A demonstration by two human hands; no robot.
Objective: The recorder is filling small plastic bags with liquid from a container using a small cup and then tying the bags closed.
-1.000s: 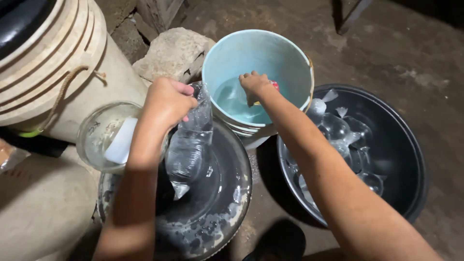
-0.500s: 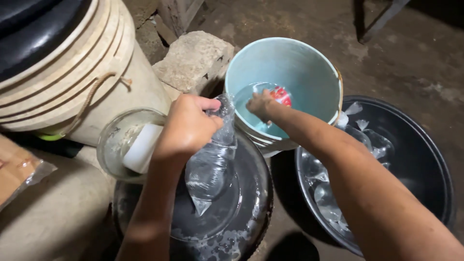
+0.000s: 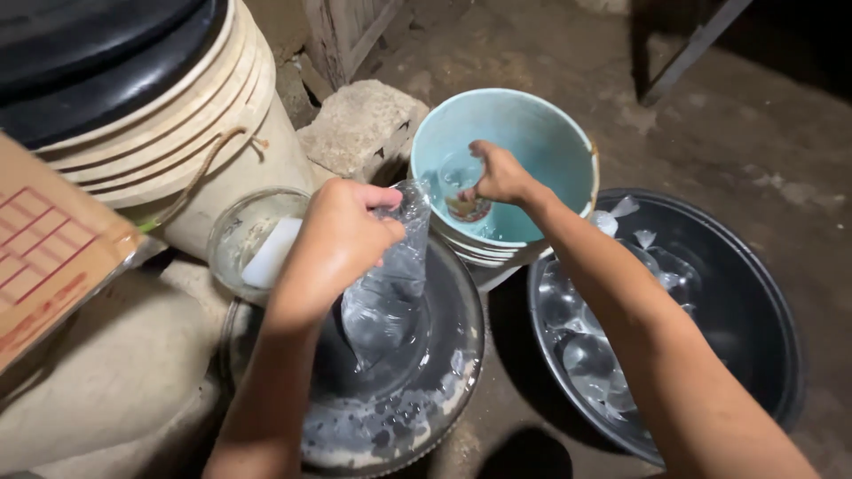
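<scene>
Hands (image 3: pixel 342 235) — two; bucket (image 3: pixel 541 133) — one

Clear plastic bag (image 3: pixel 383 293), part-filled with water, hanging from left hand (image 3: pixel 342 235); small cup (image 3: pixel 463 191) gripped in right hand (image 3: pixel 501 173).

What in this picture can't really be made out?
All in the head view:
- The small cup in the right hand: fingers and motion blur hide its shape.
- How full the clear bag is: the left hand covers its top.
- The cardboard box: cut off by the left edge.
- The count of filled bags in the black basin: the right forearm covers some.
</scene>
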